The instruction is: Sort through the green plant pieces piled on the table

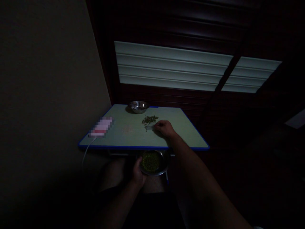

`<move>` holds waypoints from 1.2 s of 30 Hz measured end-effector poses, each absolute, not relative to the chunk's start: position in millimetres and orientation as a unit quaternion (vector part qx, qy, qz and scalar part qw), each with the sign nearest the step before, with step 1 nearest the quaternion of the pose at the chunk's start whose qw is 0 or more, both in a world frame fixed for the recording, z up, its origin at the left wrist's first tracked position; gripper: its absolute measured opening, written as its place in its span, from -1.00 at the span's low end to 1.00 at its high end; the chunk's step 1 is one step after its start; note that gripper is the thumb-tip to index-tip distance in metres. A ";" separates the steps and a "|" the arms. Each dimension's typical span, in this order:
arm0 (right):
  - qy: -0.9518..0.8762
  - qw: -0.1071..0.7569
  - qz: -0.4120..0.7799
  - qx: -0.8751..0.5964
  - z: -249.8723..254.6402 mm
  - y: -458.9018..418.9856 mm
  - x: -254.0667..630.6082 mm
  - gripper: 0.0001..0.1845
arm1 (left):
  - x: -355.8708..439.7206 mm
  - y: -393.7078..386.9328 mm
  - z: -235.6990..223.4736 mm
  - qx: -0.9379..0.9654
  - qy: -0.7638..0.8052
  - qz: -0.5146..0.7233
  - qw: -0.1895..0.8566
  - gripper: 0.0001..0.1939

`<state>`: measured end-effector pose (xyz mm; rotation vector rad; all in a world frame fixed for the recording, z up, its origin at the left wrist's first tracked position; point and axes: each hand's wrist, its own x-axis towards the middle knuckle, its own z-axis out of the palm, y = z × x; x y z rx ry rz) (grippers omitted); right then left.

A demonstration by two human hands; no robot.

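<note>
My left hand (138, 173) grips the side of a metal bowl (165, 163) just below the table's front edge, above my lap. Many small green grains, which look like mung beans (150, 161), lie in it. Over the table, my right hand (165, 128) is closed in a pinch on a thin, pale, see-through flat piece (150, 127); its exact kind is hard to make out in the dim light. That piece touches the near side of a loose pile of the same green grains (150, 119) on the tabletop. A few grains lie scattered around the pile.
A second metal bowl (138, 107) stands at the back of the pale, blue-edged table (119, 140). At the left lies a blurred-out pink phone-like object (102, 126) with a white cable (87, 151) hanging off the edge. A wall and slatted dark doors (171, 66) border the table.
</note>
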<state>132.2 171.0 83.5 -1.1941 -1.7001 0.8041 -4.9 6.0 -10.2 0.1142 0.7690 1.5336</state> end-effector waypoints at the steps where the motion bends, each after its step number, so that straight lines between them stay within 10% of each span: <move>1: -0.688 0.440 0.324 -0.478 83.9 170.7 132.0 -0.82 | -5.1 6.0 -10.2 0.050 0.339 0.674 0.654 -0.71; 36: -0.632 0.435 0.316 -0.558 86.3 168.7 136.2 -0.87 | -5.4 6.2 -10.0 0.053 0.340 0.672 0.656 -0.66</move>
